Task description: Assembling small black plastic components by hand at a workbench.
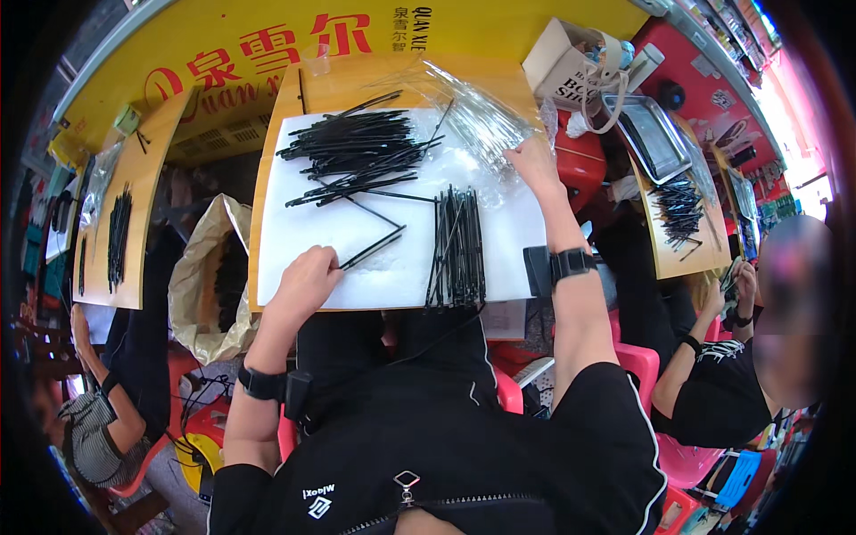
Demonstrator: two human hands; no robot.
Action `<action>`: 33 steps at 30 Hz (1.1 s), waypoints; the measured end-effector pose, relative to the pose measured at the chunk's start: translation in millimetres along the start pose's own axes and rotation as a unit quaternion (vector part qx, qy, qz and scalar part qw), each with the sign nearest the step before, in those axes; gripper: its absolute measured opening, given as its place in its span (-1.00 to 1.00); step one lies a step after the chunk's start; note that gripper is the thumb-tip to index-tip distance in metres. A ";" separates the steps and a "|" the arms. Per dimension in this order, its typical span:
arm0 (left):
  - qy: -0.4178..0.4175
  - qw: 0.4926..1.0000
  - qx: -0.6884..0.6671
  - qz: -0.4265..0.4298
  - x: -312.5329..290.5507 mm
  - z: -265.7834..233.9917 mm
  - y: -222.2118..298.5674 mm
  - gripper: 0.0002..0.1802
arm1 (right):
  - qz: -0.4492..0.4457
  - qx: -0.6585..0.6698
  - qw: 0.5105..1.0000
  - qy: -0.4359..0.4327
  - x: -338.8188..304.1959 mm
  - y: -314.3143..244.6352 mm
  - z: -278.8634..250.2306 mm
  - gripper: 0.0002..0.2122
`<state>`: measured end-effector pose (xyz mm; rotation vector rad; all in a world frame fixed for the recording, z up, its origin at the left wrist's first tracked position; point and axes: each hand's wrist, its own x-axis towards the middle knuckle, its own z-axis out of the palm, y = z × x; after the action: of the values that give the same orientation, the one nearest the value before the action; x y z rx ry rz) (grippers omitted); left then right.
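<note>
My left hand [309, 276] is closed at the near left of a white foam sheet [517, 259], gripping the end of a thin black rod [374, 246]. That rod slants up to the right and meets another one in a sharp angle. Over at the far right, my right hand [535, 168] has its fingers pinched at the edge of a pile of long, shiny clear plastic sleeves [486, 120]. A messy heap of black rods [357, 147] covers the far left of the sheet. Near the front edge, a bundle of rods [456, 250] lies side by side.
A brown paper bag [205, 285] stands left of my table [392, 73]. Side tables hold more rods [119, 236] at left and a dark pile [678, 212] at right, near a metal tray [646, 134]. A tote bag [571, 67] is at far right. People sit on both sides.
</note>
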<state>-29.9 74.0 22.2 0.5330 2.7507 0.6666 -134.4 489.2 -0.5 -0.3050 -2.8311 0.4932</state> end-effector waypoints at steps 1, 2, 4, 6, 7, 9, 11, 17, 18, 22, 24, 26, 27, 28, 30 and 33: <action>-0.001 1.000 -0.002 -0.003 -6.2 1.1 -3.4 -0.82 | 0.015 -0.033 0.999 -0.002 3.6 -1.6 3.9 -0.76; 0.009 1.000 -0.010 -0.009 -11.9 2.1 -6.4 -0.82 | 0.014 -0.034 0.999 -0.005 7.7 -1.4 6.6 -0.76; 0.030 0.999 -0.029 -0.023 -23.1 4.3 -10.9 -0.82 | 0.026 -0.027 0.999 -0.021 12.5 1.2 8.7 -0.76; 0.031 0.999 -0.028 -0.013 -22.5 6.5 -12.3 -0.82 | 0.003 -0.033 0.999 -0.013 11.1 7.2 7.2 -0.78; 0.031 0.999 -0.025 0.001 -17.8 6.9 -13.7 -0.82 | -0.020 -0.015 1.000 0.000 11.5 10.8 4.5 -0.79; 0.051 0.998 -0.033 0.014 -1.5 9.8 -13.7 -0.82 | 0.008 -0.007 1.000 0.003 9.9 3.3 -4.8 -0.79; 0.067 0.996 -0.044 0.039 23.5 11.5 -10.5 -0.83 | 0.038 0.039 0.998 -0.022 2.7 -1.4 -21.2 -0.78; 0.098 0.965 -0.241 -0.024 72.4 -10.0 -4.6 -0.84 | 0.092 0.407 0.905 -0.084 -43.2 -58.0 -59.1 -0.81; 0.100 0.965 -0.243 -0.026 70.2 -12.5 -4.1 -0.84 | 0.090 0.406 0.905 -0.085 -53.2 -64.1 -59.0 -0.81; -0.083 0.937 -0.333 -0.069 61.4 -10.6 -14.4 -0.82 | 0.093 0.581 0.795 -0.150 -91.7 -78.9 -55.3 -0.87; -0.158 0.819 -0.539 -0.121 42.0 -8.9 -17.1 -0.79 | 0.113 0.628 0.750 -0.171 -112.6 -88.9 -47.8 -0.88; -0.182 0.781 -0.580 -0.142 29.4 -4.0 -22.6 -0.77 | 0.106 0.677 0.702 -0.196 -129.8 -103.3 -42.7 -0.90; -0.236 0.690 -0.670 -0.137 24.4 0.6 -28.2 -0.74 | 0.110 0.683 0.694 -0.203 -137.2 -108.3 -37.1 -0.90; -0.286 0.587 -0.746 -0.127 20.8 0.9 -29.3 -0.71 | 0.108 0.694 0.681 -0.208 -143.1 -113.8 -33.8 -0.91; -0.282 0.565 -0.766 -0.122 10.4 4.4 -23.7 -0.71 | 0.091 0.722 0.655 -0.205 -154.8 -122.7 -25.1 -0.92; -0.283 0.604 -0.742 -0.068 -1.4 -4.5 -1.4 -0.80 | 0.093 0.742 0.636 -0.189 -163.0 -132.9 -21.1 -0.94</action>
<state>-30.6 70.5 25.6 0.0350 0.9137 1.8889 4.4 333.1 32.0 -0.1039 -1.6351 2.7774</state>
